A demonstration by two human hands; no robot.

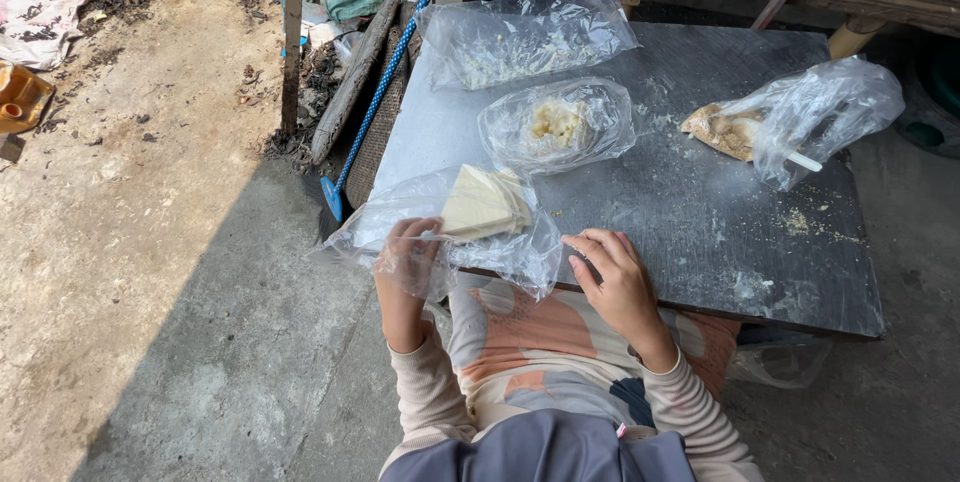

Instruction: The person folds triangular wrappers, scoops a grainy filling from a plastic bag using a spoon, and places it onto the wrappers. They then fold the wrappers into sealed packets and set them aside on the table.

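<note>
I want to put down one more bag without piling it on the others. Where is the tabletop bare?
Bare patches on the table: the dark stretch between the right hand, the middle bag of filling and the right-hand bag, down to the near right corner. Crowded: the left side, where the left hand holds the bag of wrappers.

Dark metal table [700, 222]; four clear plastic bags [560, 127], scattered crumbs [800, 220]

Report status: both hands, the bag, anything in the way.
Left hand inside clear bag, fingers on pale folded stack. Right hand flat on table, empty, beside bag. Second bag with crumbly filling just behind.
</note>
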